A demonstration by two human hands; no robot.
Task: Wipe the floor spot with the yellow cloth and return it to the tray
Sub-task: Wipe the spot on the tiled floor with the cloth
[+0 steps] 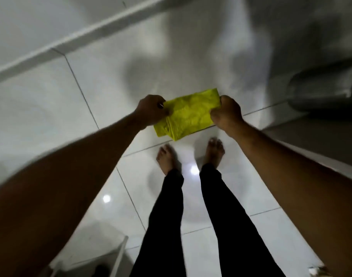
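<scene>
The left hand (151, 111) and right hand (226, 112) each pinch one end of the folded yellow cloth (188, 113), holding it taut in the air above the tiled floor (51, 108), just beyond the bare feet (191, 154); this two-ended grip probably serves to fold or flatten the cloth, either for wiping or for putting away. No spot can be made out on the floor near the cloth, where glare and motion blur obscure the tiles. No tray can be identified: a pale, boxlike object (103, 258) below and left of the cloth is cut off by the frame edge, and a dark shape (323, 88) to the right of the cloth is too blurred to name.
</scene>
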